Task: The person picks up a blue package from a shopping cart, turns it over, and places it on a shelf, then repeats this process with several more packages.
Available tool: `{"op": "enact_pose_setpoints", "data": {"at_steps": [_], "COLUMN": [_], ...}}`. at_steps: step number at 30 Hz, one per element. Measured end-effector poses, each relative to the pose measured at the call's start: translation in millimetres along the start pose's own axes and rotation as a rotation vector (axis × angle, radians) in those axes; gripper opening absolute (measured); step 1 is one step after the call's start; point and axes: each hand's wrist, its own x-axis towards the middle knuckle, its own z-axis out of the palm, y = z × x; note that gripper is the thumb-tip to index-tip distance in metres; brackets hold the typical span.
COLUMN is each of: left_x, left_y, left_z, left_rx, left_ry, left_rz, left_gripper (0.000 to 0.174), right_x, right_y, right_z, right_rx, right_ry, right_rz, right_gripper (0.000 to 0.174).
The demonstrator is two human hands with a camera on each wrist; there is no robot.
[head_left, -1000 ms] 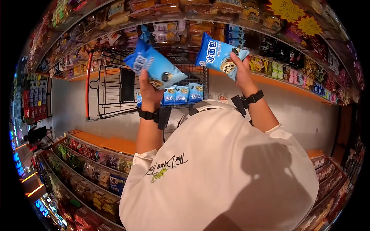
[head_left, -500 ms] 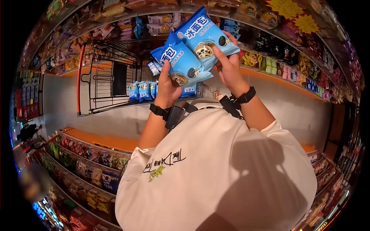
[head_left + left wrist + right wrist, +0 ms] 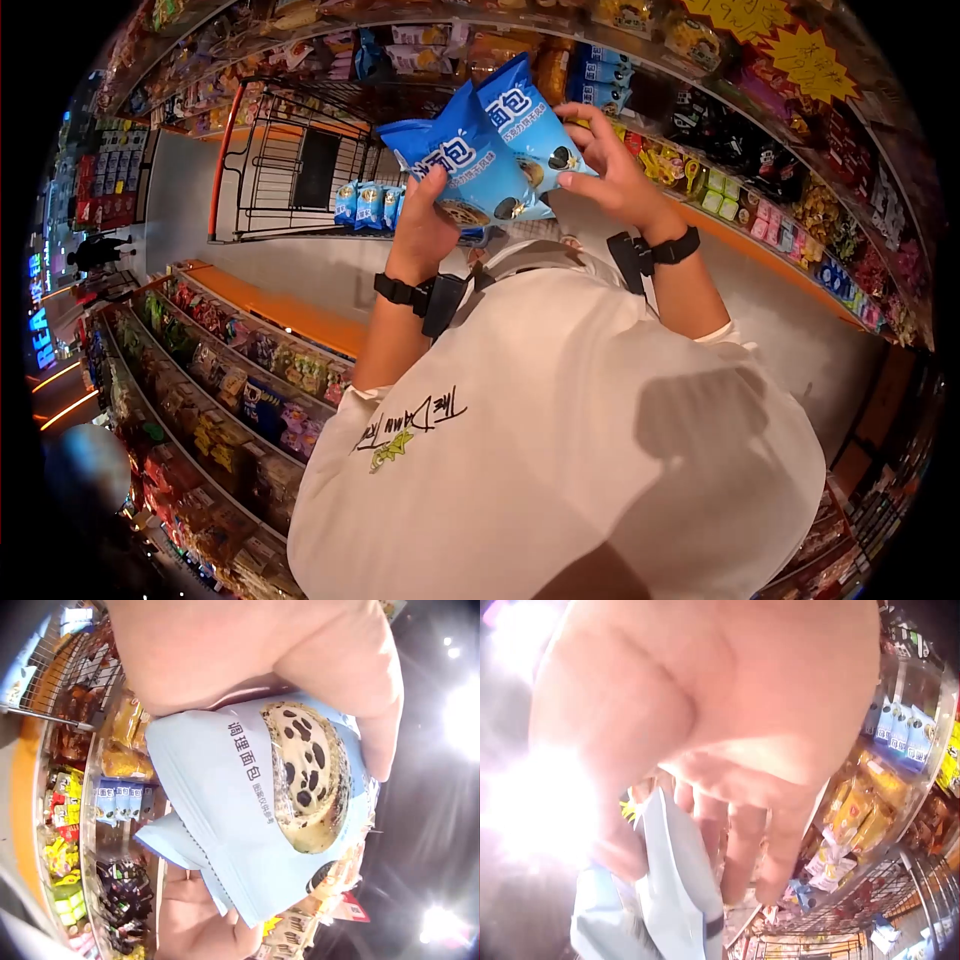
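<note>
In the head view my left hand [image 3: 424, 232] grips a blue bread bag [image 3: 470, 165], its thumb over the printed front. Behind it and to the right, a second blue bread bag [image 3: 535, 125] overlaps the first. My right hand [image 3: 620, 180] is at that second bag's right edge, thumb tip by the lower corner and fingers spread loosely. The right wrist view shows a pale bag [image 3: 675, 885] between the right thumb and the extended fingers [image 3: 742, 847]. A bag's picture of filled bread [image 3: 307, 772] faces the left wrist camera, under the left hand.
A black wire shopping cart [image 3: 270, 200] with an orange-red handle [image 3: 225, 165] stands ahead to the left, with several blue bags [image 3: 370, 205] inside. Shelves of packaged snacks line both sides. More blue bags [image 3: 605, 75] sit on the far shelf. Yellow price signs [image 3: 805, 65] hang at upper right.
The two bags, held apart one second ago, were brought together in front of the body. The right hand's grip has since loosened and its fingers have drawn toward the bag's edge.
</note>
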Motion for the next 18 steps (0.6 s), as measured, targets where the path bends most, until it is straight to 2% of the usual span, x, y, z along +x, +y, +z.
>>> {"op": "enact_pose_setpoints", "data": {"at_steps": [1, 5, 8, 12, 18], "left_x": [-0.9, -7.4, -10.4, -12.7, -3.3], "left_y": [-4.8, -22.2, -40.8, -63.9, -78.2], "left_z": [5.5, 29.1, 38.0, 61.7, 90.1], "left_rx": [0.017, 0.211, 0.183, 0.158, 0.199], "left_ry": [0.0, 0.001, -0.052, 0.036, 0.084], "left_rz": [-0.027, -0.024, -0.092, -0.173, -0.19], "left_gripper": [0.064, 0.064, 0.066, 0.07, 0.07], "right_x": [-6.7, -26.7, -38.7, -64.4, -84.5], "right_y": [-3.4, 5.0, 15.6, 22.1, 27.4], "right_z": [-7.6, -38.9, -47.7, -53.2, -70.3], "right_rx": [-0.026, -0.064, -0.015, 0.129, 0.116], "right_ry": [-0.049, -0.122, -0.091, 0.019, 0.104], "right_rz": [0.024, 0.078, 0.1, 0.075, 0.024], "right_gripper": [0.081, 0.083, 0.084, 0.081, 0.071]}}
